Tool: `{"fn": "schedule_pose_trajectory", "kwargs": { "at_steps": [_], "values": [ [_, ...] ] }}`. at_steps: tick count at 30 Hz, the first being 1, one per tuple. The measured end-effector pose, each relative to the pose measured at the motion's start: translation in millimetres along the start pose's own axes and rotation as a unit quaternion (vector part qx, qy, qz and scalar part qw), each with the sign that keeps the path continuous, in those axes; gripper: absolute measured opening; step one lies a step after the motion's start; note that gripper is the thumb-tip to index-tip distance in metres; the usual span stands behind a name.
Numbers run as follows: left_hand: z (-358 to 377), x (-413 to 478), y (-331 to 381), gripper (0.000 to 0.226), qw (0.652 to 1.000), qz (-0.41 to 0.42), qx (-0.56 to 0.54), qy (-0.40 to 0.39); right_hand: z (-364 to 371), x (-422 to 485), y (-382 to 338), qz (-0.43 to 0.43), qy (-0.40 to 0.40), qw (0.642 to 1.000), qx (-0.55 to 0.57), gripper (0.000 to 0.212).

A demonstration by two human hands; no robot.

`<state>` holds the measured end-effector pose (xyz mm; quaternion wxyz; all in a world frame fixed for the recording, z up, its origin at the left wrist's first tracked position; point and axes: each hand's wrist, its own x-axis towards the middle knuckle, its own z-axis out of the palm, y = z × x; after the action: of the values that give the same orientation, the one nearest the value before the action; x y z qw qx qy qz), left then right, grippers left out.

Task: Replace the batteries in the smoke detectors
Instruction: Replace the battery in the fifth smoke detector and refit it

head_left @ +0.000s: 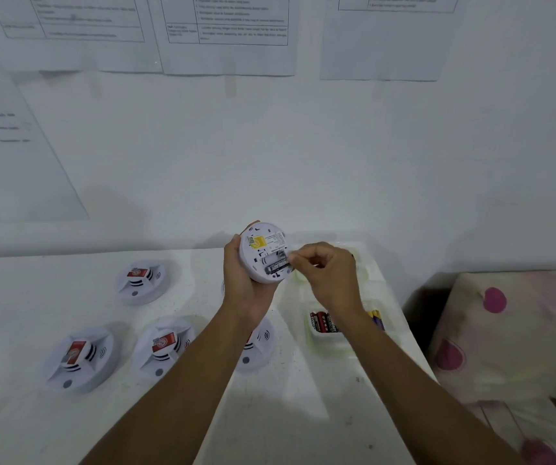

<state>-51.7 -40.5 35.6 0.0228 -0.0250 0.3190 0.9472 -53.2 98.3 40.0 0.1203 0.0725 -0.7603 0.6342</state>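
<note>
My left hand [243, 283] is wrapped around a smoke detector [264, 251], back side up. My right hand [325, 273] pinches a battery [276, 266] in its slot.

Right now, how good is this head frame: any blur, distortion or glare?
Head view: soft, even light, no glare; wall sheets bow with wide-angle distortion, text unreadable; right hand slightly motion-blurred at the held detector; faint shadows on the table.

Printed sheets [226, 31] above, spotted cushion [501, 330] right
</note>
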Motion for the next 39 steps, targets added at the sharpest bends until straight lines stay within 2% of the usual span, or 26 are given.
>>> {"fn": "schedule_pose_trajectory", "kwargs": {
  "at_steps": [5,10,13,15,19,21,24,29,32,37,39],
  "values": [
    [0,-5,-1,0.053,1.000,0.010,-0.007,0.016,17,-23,3,-0.047,0.040,0.996,-0.065,0.009],
    [3,-3,-1,0.056,1.000,0.016,0.008,0.021,10,-34,17,-0.103,-0.028,0.984,-0.140,0.035],
    [3,0,-4,0.045,1.000,0.005,0.010,-0.007,-17,-13,19,-0.105,-0.093,0.977,-0.159,0.028],
    [7,1,-5,0.045,1.000,0.002,0.010,-0.022,-40,10,20,-0.106,-0.096,0.973,-0.182,0.017],
    [10,4,-4,0.045,0.999,0.012,0.018,-0.040,-83,58,38,-0.010,-0.023,0.948,-0.318,0.014],
    [8,6,-4,0.045,0.999,0.009,0.018,-0.040,-98,74,51,0.051,-0.031,0.931,-0.361,0.015],
    [5,7,-5,0.043,0.999,0.007,0.017,-0.042,-105,85,61,0.092,-0.055,0.915,-0.389,0.019],
    [-1,8,-5,0.041,0.999,0.010,0.019,-0.043,-101,89,53,0.089,-0.002,0.927,-0.365,0.026],
    [-3,9,-5,0.035,0.999,0.008,0.020,-0.038,-100,90,52,0.088,0.002,0.929,-0.360,0.025],
    [-3,9,-6,0.039,0.999,0.008,0.023,-0.041,-102,87,63,0.114,-0.027,0.916,-0.385,0.020],
    [-5,11,-4,0.038,0.999,0.009,0.024,-0.035,-97,85,61,0.080,-0.020,0.903,-0.421,0.017]
  ]
}}
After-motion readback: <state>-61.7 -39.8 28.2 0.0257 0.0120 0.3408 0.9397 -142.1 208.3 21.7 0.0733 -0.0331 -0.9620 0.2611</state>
